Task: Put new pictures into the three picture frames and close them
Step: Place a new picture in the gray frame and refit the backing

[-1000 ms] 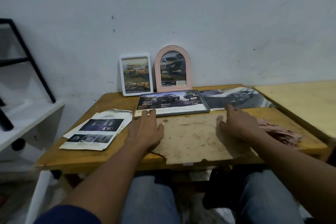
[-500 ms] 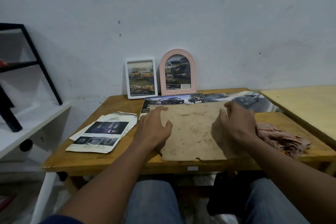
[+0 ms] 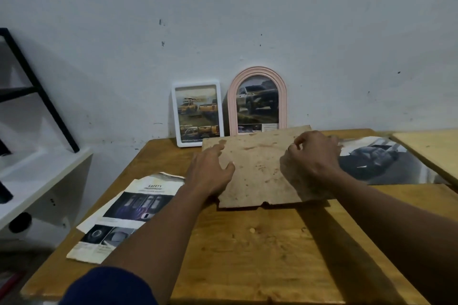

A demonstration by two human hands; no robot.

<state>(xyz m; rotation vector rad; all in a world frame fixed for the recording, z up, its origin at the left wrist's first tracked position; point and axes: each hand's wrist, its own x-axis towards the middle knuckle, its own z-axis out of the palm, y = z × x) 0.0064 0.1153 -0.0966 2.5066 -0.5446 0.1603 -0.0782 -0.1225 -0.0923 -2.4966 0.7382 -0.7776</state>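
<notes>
As the left hand point(image 3: 210, 171) lay flat with straight, spread fingers pressing the board's point(image 3: 257, 168) 9 o'clock edge, the right hand point(image 3: 312, 156) gripped the 3 o'clock side, its fingers curled over the far corner. A second earlier the board had lain nearer the person, with a flat frame holding a car advert showing beyond it. Half a second earlier the board covered most of that frame, and now it hid the frame wholly. Both hands had moved away from the person with it.

The board lay back-up on the table point(image 3: 247, 255), its long axis running about 9 to 3, the 3 o'clock end turned slightly away. It was thin brown fibreboard, rectangular, mottled with dark stains, its near edge chipped and notched.

At 12 o'clock from it two upright frames leaned on the wall point(image 3: 223, 20), faces toward the person: a white frame point(image 3: 197, 112) with rounded corners, and just beside it a ribbed, arch-topped pink frame point(image 3: 257, 100). Both held car pictures. The board's far edge overlapped the pink frame's foot in view.

At 3 o'clock lay a glossy car poster point(image 3: 381, 161). At 8 o'clock lay a creased brochure point(image 3: 128, 215) headed SAFETY. The table was scuffed yellow wood.
</notes>
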